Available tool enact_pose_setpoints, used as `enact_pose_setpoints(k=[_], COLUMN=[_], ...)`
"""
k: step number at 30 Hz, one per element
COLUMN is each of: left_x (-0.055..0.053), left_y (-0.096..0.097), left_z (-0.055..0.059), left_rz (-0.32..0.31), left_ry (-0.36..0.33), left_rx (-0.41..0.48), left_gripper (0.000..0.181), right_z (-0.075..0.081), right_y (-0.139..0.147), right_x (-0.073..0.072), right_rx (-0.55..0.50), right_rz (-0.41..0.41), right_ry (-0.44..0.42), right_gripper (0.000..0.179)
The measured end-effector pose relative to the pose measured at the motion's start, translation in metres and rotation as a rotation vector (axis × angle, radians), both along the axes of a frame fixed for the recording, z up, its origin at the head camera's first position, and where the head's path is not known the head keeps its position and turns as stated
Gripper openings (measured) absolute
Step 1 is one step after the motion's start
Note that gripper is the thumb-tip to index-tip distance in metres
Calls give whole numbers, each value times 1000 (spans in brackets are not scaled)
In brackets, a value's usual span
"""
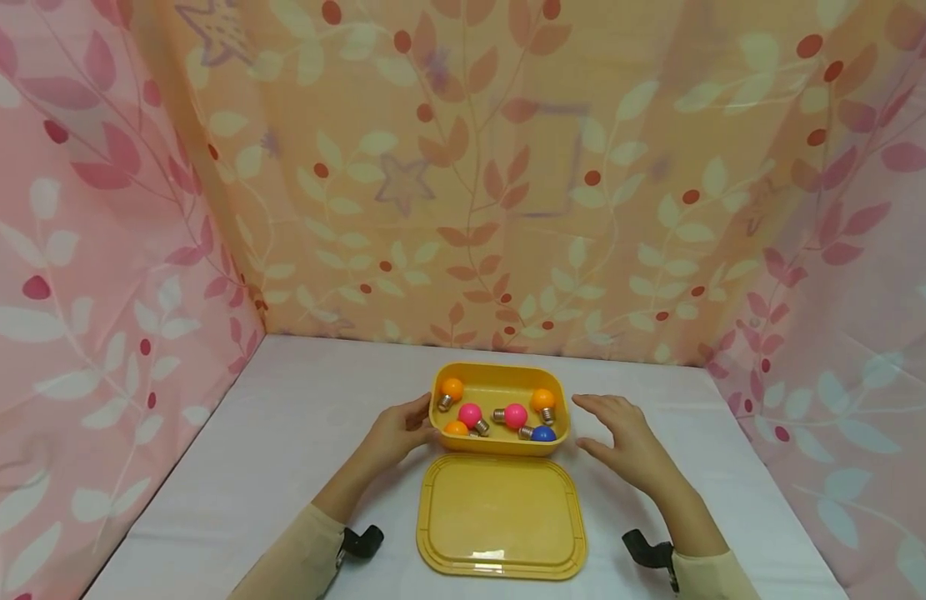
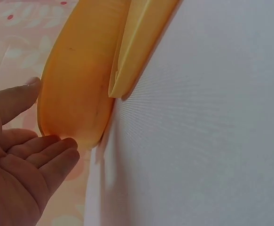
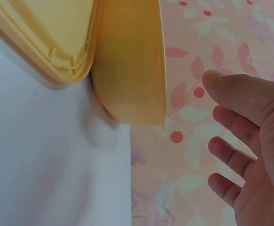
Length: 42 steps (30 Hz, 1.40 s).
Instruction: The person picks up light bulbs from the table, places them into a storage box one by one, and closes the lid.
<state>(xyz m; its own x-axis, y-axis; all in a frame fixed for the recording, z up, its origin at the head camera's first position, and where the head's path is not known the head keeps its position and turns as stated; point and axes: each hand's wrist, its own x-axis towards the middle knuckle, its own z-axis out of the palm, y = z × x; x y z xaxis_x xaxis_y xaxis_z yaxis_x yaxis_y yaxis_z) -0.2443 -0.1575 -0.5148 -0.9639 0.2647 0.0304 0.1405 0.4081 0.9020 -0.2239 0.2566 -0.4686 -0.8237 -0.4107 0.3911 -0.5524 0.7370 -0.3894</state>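
Observation:
A yellow plastic box (image 1: 500, 447) stands uncovered on the table, with several small light bulbs lying inside. Among them are an orange bulb (image 1: 452, 388) in the far left corner, a pink bulb (image 1: 515, 416) near the middle and a blue bulb (image 1: 542, 433) at the near right. My left hand (image 1: 397, 432) is at the box's left end, thumb and fingertips (image 2: 66, 143) touching or very close to its wall. Across a small gap from the right end, my right hand (image 1: 620, 437) holds nothing, its fingers loosely bent and spread. In front of the box lies its yellow lid (image 1: 500, 517).
The table has a white cover (image 1: 327, 375). Patterned cloth hangs behind it (image 1: 470, 167) and along both sides. A black wrist device (image 1: 362, 542) sits at the left cuff, and another black device (image 1: 648, 551) at the right cuff.

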Motion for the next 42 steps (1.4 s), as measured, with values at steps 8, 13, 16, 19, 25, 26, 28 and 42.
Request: enact_pose_setpoints(k=[8, 13, 16, 19, 25, 26, 28, 42], left_x=[11, 19, 25, 32, 48, 50, 56, 69], left_y=[-7, -10, -11, -13, -18, -19, -21, -26], left_z=[0, 3, 6, 10, 15, 16, 15, 0], left_rz=[-17, -16, -16, -20, -42, -48, -59, -132], left_ry=[35, 38, 35, 18, -19, -27, -37, -71], left_rx=[-17, -27, -40, -49, -37, -29, -14, 24], left_gripper=[75, 73, 70, 68, 66, 66, 69, 64], right_z=[-13, -18, -19, -20, -22, -24, -26, -47], right_y=[5, 8, 9, 11, 15, 16, 18, 23], right_x=[11, 17, 22, 28, 37, 39, 42, 48], right_rx=[-28, -28, -31, -41, -60, -63, -75, -137], right_rz=[11, 8, 2, -6, -33, -39, -42, 0], right_ry=[31, 38, 19, 0, -8, -9, -13, -57], right_gripper=[69, 71, 71, 71, 71, 72, 71, 71])
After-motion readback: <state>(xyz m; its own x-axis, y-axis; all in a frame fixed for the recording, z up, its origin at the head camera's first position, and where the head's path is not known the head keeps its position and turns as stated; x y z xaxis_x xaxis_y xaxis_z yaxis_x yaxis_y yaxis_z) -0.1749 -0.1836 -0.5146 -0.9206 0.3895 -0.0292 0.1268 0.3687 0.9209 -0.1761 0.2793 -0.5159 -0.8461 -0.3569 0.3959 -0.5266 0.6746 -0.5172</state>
